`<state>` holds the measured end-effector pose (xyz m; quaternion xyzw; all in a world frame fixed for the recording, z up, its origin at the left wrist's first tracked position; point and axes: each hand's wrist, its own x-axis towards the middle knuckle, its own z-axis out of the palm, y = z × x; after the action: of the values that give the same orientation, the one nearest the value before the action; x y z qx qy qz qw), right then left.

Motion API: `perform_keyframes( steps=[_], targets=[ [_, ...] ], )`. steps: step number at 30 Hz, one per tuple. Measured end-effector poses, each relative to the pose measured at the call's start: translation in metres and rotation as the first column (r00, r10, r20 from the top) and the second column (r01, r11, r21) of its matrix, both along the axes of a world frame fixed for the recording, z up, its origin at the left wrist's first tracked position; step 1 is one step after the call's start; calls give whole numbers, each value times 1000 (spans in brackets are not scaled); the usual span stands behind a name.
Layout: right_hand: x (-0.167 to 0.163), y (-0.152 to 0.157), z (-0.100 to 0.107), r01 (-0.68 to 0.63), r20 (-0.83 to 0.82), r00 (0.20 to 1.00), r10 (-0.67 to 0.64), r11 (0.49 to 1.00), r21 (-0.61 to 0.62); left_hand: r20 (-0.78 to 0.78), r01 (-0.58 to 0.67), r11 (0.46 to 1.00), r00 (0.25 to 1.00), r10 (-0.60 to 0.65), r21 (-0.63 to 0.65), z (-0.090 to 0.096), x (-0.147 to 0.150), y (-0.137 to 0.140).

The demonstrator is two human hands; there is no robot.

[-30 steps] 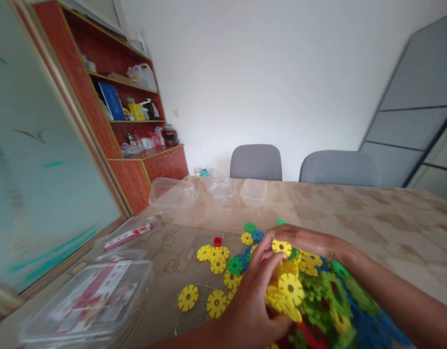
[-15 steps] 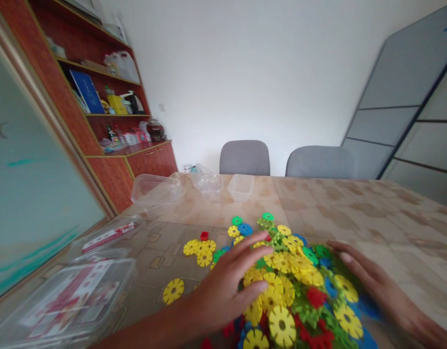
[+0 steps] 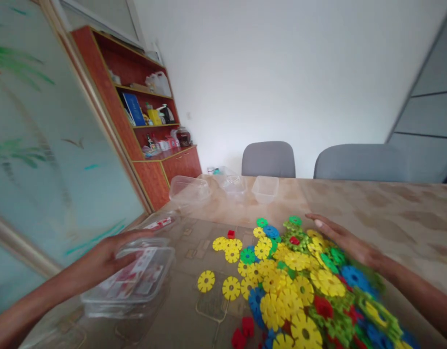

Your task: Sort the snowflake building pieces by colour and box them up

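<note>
A heap of notched plastic discs (image 3: 286,300), mostly yellow with some green, blue and red, lies on the table in front of me. Along its right side my right hand (image 3: 348,242) is stretched flat with fingers extended, holding nothing; it is nearest the green and yellow discs. My left hand (image 3: 109,254) reaches over a stack of clear plastic lids (image 3: 146,286) with red-and-white labels. Its thumb and fingers are apart, and I cannot tell whether they touch the lids. Small red square pieces (image 3: 248,326) sit left of the heap.
Clear plastic containers (image 3: 266,188) stand at the table's far side, with two grey chairs (image 3: 269,157) behind. Another clear lid with a red label (image 3: 160,223) lies beyond the stack. A red-brown shelf unit (image 3: 146,106) fills the far left corner.
My left hand has moved left from above the discs to the lids. My right hand has shifted a little forward along the heap. The view has turned left.
</note>
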<state>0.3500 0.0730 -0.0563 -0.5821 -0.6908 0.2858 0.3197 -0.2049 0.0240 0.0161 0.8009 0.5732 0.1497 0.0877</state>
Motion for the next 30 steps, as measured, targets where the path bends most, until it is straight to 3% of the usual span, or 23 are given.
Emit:
perform_keyframes(
  steps=[3, 6, 9, 13, 18, 24, 27, 30],
  targets=[
    [-18, 22, -4, -98, 10, 995, 99, 994, -57, -13, -24, 994, 1000, 23, -107, -9, -22, -11],
    [-38, 21, -4, -250, 5, 968, 251, 966, -70, 28, 39, 980, 999, -34, -197, -20, -23, -24],
    [-49, 10, 2, -368, -68, 929, 363, 924, -105, 68, 83, 987, 995, -74, -134, -34, -22, -34],
    [-56, -9, 11, -415, -115, 909, 400, 894, -171, -39, 129, 987, 990, -134, -100, -50, -28, -41],
    [-75, -24, 15, -458, -95, 889, 448, 871, -179, -133, 115, 991, 984, -122, -62, -53, -20, -33],
    [-79, -25, 20, -377, -119, 921, 371, 925, -38, -178, 123, 992, 977, -118, 16, -51, 41, 15],
    [-61, -29, 29, -293, -98, 951, 292, 956, 6, -240, 110, 994, 966, -101, 25, -53, 72, 39],
    [-27, -42, 29, -175, -15, 984, 175, 984, 14, -282, 108, 991, 956, -81, 83, -55, 86, 42]
  ],
)
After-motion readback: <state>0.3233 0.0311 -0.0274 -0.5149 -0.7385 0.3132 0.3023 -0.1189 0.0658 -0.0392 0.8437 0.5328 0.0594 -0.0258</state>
